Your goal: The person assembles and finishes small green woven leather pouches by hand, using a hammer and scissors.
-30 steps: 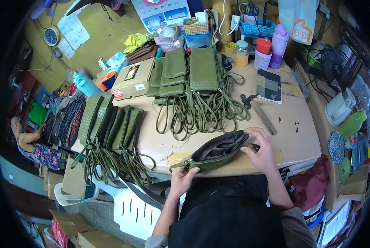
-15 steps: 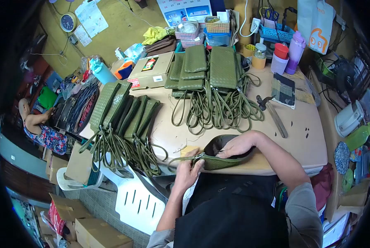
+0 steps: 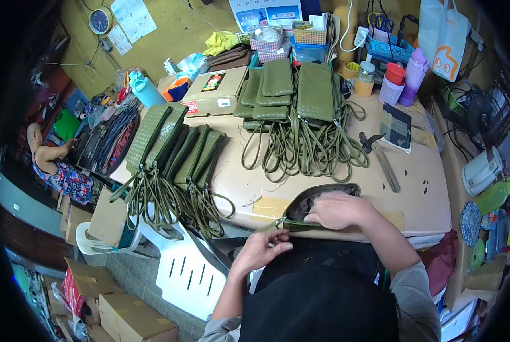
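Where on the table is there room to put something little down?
The widest bare patch of the table lies between the hammer and its right edge. A smaller one lies between the left pouches and the open pouch. The back is crowded with more pouches and a box.

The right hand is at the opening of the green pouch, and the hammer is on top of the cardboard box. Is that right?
Not quite. The head view shows the hammer lying on the table. The right hand is at the opening of the green pouch.
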Available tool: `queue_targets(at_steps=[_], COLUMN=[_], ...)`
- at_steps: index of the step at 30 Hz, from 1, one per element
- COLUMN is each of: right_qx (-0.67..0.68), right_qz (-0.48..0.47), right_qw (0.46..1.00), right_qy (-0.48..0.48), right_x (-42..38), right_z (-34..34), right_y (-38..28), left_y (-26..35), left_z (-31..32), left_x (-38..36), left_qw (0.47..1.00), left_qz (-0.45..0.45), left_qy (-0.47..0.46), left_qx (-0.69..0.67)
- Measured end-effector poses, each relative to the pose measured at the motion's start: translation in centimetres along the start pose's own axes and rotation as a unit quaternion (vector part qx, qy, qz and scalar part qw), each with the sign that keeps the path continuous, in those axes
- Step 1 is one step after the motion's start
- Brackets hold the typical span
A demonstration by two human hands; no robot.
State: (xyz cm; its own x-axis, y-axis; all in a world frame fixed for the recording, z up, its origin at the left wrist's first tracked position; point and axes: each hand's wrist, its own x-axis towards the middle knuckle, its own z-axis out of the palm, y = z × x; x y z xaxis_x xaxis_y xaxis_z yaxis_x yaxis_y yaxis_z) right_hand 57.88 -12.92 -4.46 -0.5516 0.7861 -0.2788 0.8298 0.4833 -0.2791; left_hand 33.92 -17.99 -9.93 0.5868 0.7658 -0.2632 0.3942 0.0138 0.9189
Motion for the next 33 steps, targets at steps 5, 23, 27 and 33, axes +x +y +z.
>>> queue_targets(at_steps=[5, 23, 27, 33], right_qx=[0.11, 0.382, 0.439, 0.414], right_qz=[0.004, 0.041, 0.069, 0.037], right_qw=[0.994, 0.852, 0.839, 0.804], right_qy=[0.017, 0.356, 0.313, 0.425], right_x=[-1.5, -1.8, -3.7, -3.8], right_z=[-0.6, -0.1, -1.8, -0.7], right_y=[-0.3, -3.6, -4.2, -4.2], left_y=[-0.8, 2.5, 3.8, 5.9], left_z=[1.4, 4.1, 3.9, 4.3], left_x=[2.5, 5.0, 5.2, 5.9], left_qw=[0.937, 0.909, 0.871, 0.856], left_qz=[0.11, 0.227, 0.306, 0.354], left_qy=[0.27, 0.346, 0.377, 0.371], left_qx=[0.192, -0.038, 0.076, 0.058])
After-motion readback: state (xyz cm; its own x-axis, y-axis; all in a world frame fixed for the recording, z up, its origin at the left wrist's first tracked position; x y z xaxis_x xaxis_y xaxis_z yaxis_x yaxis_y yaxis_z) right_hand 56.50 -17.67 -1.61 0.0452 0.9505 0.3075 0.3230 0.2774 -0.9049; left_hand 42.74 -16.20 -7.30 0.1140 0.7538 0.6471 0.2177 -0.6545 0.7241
